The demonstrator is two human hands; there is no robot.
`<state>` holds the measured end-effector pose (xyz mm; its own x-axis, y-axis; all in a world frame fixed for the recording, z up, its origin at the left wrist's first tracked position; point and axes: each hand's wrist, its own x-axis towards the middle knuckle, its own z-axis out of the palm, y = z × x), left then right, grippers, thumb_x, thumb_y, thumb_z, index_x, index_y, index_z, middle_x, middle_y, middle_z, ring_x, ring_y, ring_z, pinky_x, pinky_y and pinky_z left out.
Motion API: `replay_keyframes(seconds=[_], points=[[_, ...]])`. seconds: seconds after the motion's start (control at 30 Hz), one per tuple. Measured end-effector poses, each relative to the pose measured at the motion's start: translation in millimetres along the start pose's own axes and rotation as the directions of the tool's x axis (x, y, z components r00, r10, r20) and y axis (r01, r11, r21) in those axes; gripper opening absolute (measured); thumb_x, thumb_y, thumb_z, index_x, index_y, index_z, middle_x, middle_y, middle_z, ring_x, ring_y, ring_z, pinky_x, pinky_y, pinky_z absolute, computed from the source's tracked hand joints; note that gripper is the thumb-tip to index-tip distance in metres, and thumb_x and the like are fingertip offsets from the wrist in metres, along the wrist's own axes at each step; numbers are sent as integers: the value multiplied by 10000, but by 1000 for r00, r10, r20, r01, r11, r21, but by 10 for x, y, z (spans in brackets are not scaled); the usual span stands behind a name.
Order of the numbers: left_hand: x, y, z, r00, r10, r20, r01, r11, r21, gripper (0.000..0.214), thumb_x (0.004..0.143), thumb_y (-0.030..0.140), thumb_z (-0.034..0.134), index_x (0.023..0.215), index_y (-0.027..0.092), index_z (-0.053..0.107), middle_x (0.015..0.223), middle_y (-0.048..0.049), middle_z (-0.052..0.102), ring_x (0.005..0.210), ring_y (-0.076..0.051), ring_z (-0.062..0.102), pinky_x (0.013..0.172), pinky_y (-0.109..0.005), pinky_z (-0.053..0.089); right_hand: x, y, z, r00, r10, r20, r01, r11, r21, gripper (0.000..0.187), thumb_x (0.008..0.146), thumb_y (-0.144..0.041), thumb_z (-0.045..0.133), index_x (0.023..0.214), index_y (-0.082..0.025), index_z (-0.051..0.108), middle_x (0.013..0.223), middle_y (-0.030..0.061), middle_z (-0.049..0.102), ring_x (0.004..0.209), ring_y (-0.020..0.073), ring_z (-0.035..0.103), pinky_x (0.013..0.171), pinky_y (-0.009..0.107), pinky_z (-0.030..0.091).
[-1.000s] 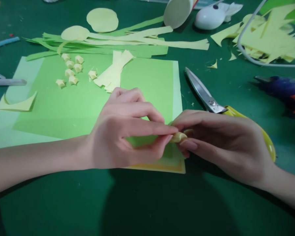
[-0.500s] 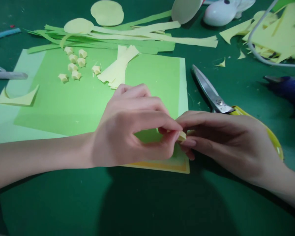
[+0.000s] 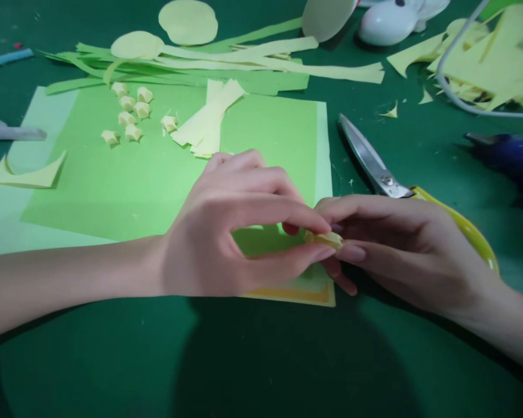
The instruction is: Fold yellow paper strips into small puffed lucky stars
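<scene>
A small pale yellow paper star is pinched between my two hands, above the right edge of the green paper sheets. My left hand grips it between thumb and forefinger. From the other side, my right hand holds its right end with thumb and fingertips. Part of the star is covered by my fingers. Several finished paper stars lie on the sheet at the upper left. Beside them, short yellow paper strips lie crossed in a small pile.
Scissors with yellow handles lie partly under my right hand. Long green and yellow strips stretch behind the sheets. Yellow paper scraps, a white cable, a white figurine and a dark blue tool lie farther right.
My left thumb and forefinger have opened slightly and shifted right along the star, showing more of it. My right fingers have moved a little right and still hold it.
</scene>
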<state>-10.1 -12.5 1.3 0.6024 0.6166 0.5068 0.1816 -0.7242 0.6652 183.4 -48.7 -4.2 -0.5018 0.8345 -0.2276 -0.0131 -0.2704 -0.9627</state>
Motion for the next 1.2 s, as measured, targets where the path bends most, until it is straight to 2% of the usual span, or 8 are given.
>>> replay_keyframes(seconds=[0.1, 0.27, 0.4, 0.53, 0.63, 0.67, 0.9, 1.2], points=[[-9, -12, -15, 1000, 15, 9, -15, 998, 63, 81, 727, 246, 645, 790, 199, 665, 684, 24, 659, 613, -124, 527, 630, -318, 368, -22, -11, -4, 1000, -3, 0, 3, 1000, 7, 62, 796, -228, 568, 838, -240, 612, 718, -18, 559, 482, 51, 519, 395, 135, 460], [8, -25, -34, 991, 135, 25, -137, 973, 185, 58, 723, 242, 655, 781, 247, 661, 684, 34, 649, 605, -119, 500, 609, -290, 327, 8, -20, 17, 998, -62, -16, 61, 997, -38, 48, 780, -211, 582, 826, -221, 592, 718, -9, 544, 478, 58, 493, 389, 151, 482], [12, -9, -44, 980, 200, -12, -190, 948, 256, 14, 727, 279, 654, 741, 283, 654, 670, 67, 653, 599, -109, 470, 599, -291, 291, 33, -36, 40, 994, -109, -23, 107, 990, -87, 49, 760, -192, 601, 792, -213, 573, 642, -17, 510, 471, 65, 476, 368, 146, 473], [34, 22, -66, 985, 168, 25, -169, 949, 265, 66, 694, 247, 691, 688, 278, 634, 644, 108, 666, 575, -95, 428, 601, -300, 284, 34, -45, 48, 992, -122, -20, 120, 990, -70, 66, 751, -172, 605, 787, -206, 561, 630, -22, 500, 474, 63, 480, 361, 135, 474], [45, 15, -72, 970, 243, 19, -240, 940, 244, 82, 697, 238, 688, 657, 258, 619, 590, 98, 651, 568, -102, 421, 593, -306, 282, 42, -45, 49, 993, -117, -17, 116, 992, -52, 79, 743, -153, 607, 786, -199, 559, 645, -21, 501, 492, 62, 491, 369, 132, 485], [44, 9, -72, 977, 211, 1, -204, 943, 262, 92, 694, 231, 692, 646, 252, 617, 578, 90, 646, 580, -105, 434, 599, -308, 287, 44, -45, 49, 993, -120, -15, 119, 992, -47, 80, 742, -149, 606, 786, -198, 560, 650, -21, 501, 494, 61, 492, 370, 131, 486], [69, 0, -86, 955, 289, 67, -296, 914, 279, 90, 735, 249, 652, 653, 245, 616, 583, 80, 640, 568, -98, 459, 567, -290, 275, 42, -60, 60, 994, -105, -28, 103, 993, -59, 75, 728, -163, 618, 768, -181, 558, 638, -18, 503, 472, 59, 498, 363, 135, 485], [59, -22, -63, 941, 339, 13, -330, 905, 269, 95, 723, 194, 657, 651, 218, 600, 562, 65, 618, 589, -112, 470, 559, -303, 273, 31, -64, 54, 989, -147, 8, 147, 987, -62, 102, 739, -104, 595, 803, -174, 555, 687, -18, 501, 511, 44, 493, 384, 116, 481]])
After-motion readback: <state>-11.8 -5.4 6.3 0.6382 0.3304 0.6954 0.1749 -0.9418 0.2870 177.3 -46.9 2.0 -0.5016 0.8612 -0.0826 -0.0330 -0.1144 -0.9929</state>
